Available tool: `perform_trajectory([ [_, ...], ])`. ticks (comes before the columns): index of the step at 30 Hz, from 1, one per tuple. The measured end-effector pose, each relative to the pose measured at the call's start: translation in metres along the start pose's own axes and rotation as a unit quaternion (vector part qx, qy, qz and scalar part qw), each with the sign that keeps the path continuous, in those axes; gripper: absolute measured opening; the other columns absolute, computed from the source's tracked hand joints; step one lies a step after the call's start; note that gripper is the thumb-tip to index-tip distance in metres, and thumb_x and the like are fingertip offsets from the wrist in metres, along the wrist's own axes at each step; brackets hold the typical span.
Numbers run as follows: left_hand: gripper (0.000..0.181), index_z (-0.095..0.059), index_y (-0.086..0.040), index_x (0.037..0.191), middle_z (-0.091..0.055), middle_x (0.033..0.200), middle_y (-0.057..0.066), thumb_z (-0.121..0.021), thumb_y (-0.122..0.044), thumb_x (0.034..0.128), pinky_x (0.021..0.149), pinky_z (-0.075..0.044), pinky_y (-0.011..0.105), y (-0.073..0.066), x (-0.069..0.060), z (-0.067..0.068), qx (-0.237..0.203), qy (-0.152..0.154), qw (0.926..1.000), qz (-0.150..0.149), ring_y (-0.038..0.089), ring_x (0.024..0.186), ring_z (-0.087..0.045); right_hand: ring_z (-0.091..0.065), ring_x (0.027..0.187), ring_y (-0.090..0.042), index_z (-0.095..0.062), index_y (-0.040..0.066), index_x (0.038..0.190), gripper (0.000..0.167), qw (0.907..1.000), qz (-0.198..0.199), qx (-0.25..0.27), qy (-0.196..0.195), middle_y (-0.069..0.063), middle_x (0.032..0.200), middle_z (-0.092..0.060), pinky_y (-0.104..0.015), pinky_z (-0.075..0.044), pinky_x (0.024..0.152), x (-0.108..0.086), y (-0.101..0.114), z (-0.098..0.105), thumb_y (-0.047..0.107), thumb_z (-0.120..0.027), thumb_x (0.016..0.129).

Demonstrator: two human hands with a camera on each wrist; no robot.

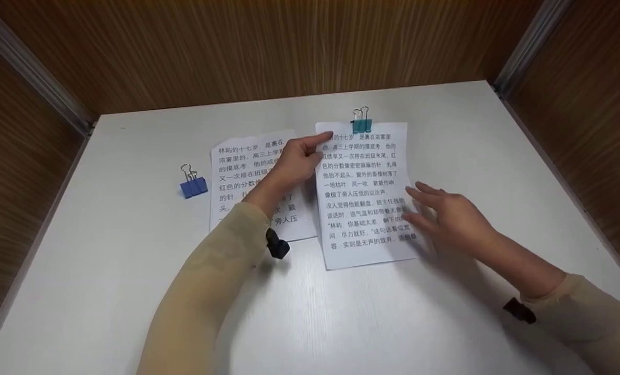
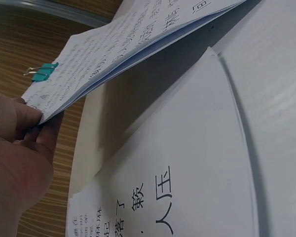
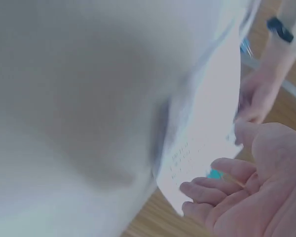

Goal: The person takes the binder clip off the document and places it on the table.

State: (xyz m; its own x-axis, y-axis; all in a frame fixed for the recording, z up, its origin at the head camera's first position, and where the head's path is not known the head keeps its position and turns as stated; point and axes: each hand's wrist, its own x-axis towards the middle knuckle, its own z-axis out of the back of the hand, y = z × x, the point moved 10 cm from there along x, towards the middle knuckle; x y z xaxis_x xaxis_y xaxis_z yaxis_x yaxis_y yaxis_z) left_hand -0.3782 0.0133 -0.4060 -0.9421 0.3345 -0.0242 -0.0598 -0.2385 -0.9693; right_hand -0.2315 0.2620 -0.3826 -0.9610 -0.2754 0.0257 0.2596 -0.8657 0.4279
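My left hand [image 1: 298, 159] pinches the upper left edge of a stack of printed sheets [image 1: 364, 255], thumb on top and fingers underneath in the left wrist view. A teal binder clip [image 1: 362, 125] sits on the stack's top edge, its wire handles up. In the left wrist view the stack [image 2: 138, 44] is raised off the table. My right hand [image 1: 453, 216] is by the stack's right edge, fingers spread and loosely bent, gripping nothing; whether the fingertips touch the paper I cannot tell. Beneath my left forearm lies a second printed stack [image 1: 232, 182], partly hidden.
A blue binder clip [image 1: 193, 187] lies left of the second stack, handles upward. Everything is on a white table [image 1: 310, 323]. Wood-grained panels [image 1: 289, 52] stand behind and at both sides of it.
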Motion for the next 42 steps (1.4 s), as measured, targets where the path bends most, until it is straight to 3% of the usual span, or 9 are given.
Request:
perform_trajectory([
  [4,0.051,-0.063,-0.028,0.149,-0.067,0.140,-0.003,-0.058,-0.002,0.1063,0.088,-0.051,0.027,-0.004,-0.005,-0.001,-0.008,0.000,1.0000,-0.005,0.012,0.117,-0.063,-0.056,0.137,-0.046,-0.061,0.004,0.149,0.056,0.9986,0.020,0.019,-0.046,-0.021,0.150,-0.058,-0.062,-0.049,0.108,0.013,-0.001,0.030,0.026,-0.077,0.100],
  [7,0.051,-0.064,-0.031,0.148,-0.068,0.137,-0.004,-0.059,-0.002,0.1060,0.079,-0.051,0.026,-0.007,-0.008,-0.002,-0.010,-0.002,0.9999,-0.005,0.013,0.113,-0.064,-0.075,0.085,-0.034,-0.064,0.006,0.146,0.052,0.9964,0.028,0.032,-0.074,-0.019,0.146,-0.062,-0.038,-0.059,0.085,0.026,-0.003,0.051,0.026,-0.078,0.100],
  [10,0.051,-0.065,-0.030,0.147,-0.072,0.130,-0.002,-0.058,-0.001,0.1062,0.073,-0.052,0.024,-0.009,-0.011,-0.003,-0.027,0.002,0.9996,-0.011,0.015,0.107,-0.068,-0.074,0.082,-0.031,-0.066,0.009,0.146,0.052,0.9937,0.006,0.073,-0.085,-0.016,0.145,-0.065,-0.030,-0.057,0.080,0.043,-0.011,0.069,0.031,-0.078,0.100],
  [11,0.050,-0.065,-0.029,0.147,-0.073,0.128,-0.001,-0.058,-0.001,0.1063,0.074,-0.052,0.026,-0.010,-0.012,-0.004,-0.036,0.005,0.9993,-0.014,0.016,0.105,-0.069,-0.074,0.082,-0.031,-0.067,0.010,0.145,0.053,0.9921,-0.005,0.091,-0.086,-0.015,0.144,-0.065,-0.026,-0.057,0.083,0.049,-0.014,0.075,0.033,-0.078,0.099],
  [14,0.050,-0.065,-0.027,0.147,-0.075,0.124,0.001,-0.057,0.001,0.1065,0.076,-0.054,0.028,-0.013,-0.015,-0.008,-0.059,0.014,0.9980,-0.019,0.019,0.101,-0.072,-0.066,0.129,-0.034,-0.068,0.011,0.145,0.055,0.9854,-0.030,0.142,-0.088,-0.013,0.143,-0.067,-0.024,-0.056,0.099,0.067,-0.022,0.089,0.037,-0.079,0.098],
  [16,0.050,-0.065,-0.028,0.147,-0.074,0.124,0.000,-0.057,0.001,0.1068,0.079,-0.055,0.029,-0.016,-0.017,-0.011,-0.065,0.021,0.9975,-0.021,0.019,0.103,-0.071,-0.068,0.125,-0.029,-0.068,0.012,0.144,0.055,0.9822,-0.035,0.162,-0.087,-0.013,0.143,-0.067,-0.014,-0.054,0.093,0.079,-0.026,0.096,0.037,-0.080,0.097],
  [28,0.050,-0.063,-0.027,0.150,-0.076,0.123,0.001,-0.056,-0.001,0.1074,0.076,-0.057,0.026,-0.034,-0.033,-0.021,-0.073,0.051,0.9949,-0.048,0.020,0.101,-0.074,-0.068,0.117,-0.009,-0.071,0.011,0.141,0.047,0.9626,0.010,0.268,-0.042,-0.006,0.135,-0.072,-0.015,-0.052,0.095,0.131,-0.017,0.111,0.028,-0.080,0.098],
  [36,0.049,-0.063,-0.027,0.150,-0.075,0.126,0.001,-0.056,-0.001,0.1080,0.081,-0.058,0.029,-0.039,-0.039,-0.025,-0.076,0.061,0.9934,-0.061,0.022,0.104,-0.075,-0.058,0.137,-0.023,-0.066,0.017,0.147,0.052,0.9656,-0.004,0.257,0.039,-0.005,0.145,-0.066,-0.054,-0.035,0.123,0.144,-0.009,0.100,0.039,-0.074,0.101],
  [42,0.049,-0.062,-0.024,0.151,-0.075,0.127,0.002,-0.055,0.000,0.1083,0.085,-0.060,0.031,-0.042,-0.040,-0.030,-0.094,0.075,0.9903,-0.070,0.022,0.106,-0.075,-0.066,0.127,-0.018,-0.066,0.010,0.145,0.047,0.9551,0.012,0.287,0.071,-0.008,0.140,-0.069,-0.030,-0.050,0.110,0.148,-0.003,0.095,0.033,-0.071,0.104],
])
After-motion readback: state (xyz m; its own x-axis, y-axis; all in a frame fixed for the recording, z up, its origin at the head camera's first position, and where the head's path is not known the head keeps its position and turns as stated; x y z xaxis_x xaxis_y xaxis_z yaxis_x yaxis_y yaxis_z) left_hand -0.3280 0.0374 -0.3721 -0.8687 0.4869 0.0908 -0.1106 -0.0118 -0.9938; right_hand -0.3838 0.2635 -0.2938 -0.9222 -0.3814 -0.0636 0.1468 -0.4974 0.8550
